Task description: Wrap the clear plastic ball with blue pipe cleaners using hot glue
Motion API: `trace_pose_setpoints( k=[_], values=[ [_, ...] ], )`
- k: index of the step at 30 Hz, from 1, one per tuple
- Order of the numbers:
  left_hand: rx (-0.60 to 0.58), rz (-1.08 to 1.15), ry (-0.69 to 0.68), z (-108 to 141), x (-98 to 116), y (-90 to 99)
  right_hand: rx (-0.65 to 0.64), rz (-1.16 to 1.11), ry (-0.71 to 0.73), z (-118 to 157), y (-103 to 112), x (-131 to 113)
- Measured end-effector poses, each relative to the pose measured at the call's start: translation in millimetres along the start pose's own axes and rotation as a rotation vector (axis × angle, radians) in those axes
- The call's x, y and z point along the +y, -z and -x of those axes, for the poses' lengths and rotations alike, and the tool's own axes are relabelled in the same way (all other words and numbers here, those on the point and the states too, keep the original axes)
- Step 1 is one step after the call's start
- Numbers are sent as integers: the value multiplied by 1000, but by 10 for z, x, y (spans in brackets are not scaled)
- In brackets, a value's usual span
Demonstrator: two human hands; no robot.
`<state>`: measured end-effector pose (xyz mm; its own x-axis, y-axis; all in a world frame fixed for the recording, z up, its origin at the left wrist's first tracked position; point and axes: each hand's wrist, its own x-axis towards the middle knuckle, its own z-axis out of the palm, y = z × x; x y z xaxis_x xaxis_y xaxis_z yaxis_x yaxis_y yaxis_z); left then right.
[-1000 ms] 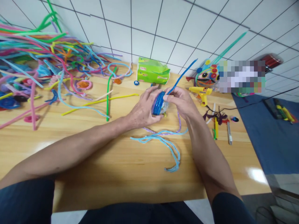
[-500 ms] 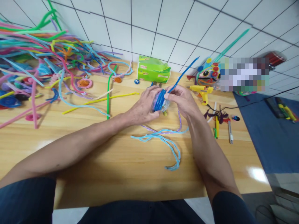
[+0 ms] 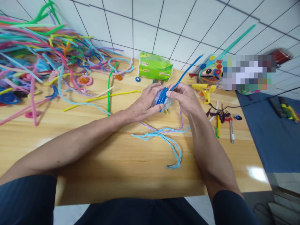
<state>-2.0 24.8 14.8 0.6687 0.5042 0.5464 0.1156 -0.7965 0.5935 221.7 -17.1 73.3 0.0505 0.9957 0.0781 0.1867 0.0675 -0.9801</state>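
A clear plastic piece (image 3: 167,104), wrapped with blue and purple pipe cleaners, is held between my hands above the table. My left hand (image 3: 150,101) is closed around its left side, the thumb along the lower edge. With thumb and forefinger my right hand (image 3: 181,97) pinches a blue pipe cleaner (image 3: 189,71) against the wrapped part; its free end sticks up to the right. The kind of plastic piece is partly hidden by my fingers. Below my hands lie bent light-blue pipe cleaners (image 3: 174,147) and a purple one (image 3: 181,120).
A big heap of coloured pipe cleaners (image 3: 47,47) covers the back left. At the back stands a green tissue pack (image 3: 154,67). A yellow glue gun (image 3: 205,91) with a black cord lies right of my hands, near a cutter knife (image 3: 232,131). A tiled wall (image 3: 117,22) rises behind.
The camera view has shifted slightly. Both hands keep their hold on the wrapped piece, and the blue pipe cleaner's free end leans a little further right.
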Motion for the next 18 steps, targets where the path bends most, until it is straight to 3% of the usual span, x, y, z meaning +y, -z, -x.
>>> trace_pose_setpoints(
  k=[7,18],
  values=[
    [62,-47,-44,24,-53,-94,7,-18,2,-3,-13,10],
    [-20,-30,-20,20,-14,-11,-3,-15,-15,4,-4,-12]
  ],
)
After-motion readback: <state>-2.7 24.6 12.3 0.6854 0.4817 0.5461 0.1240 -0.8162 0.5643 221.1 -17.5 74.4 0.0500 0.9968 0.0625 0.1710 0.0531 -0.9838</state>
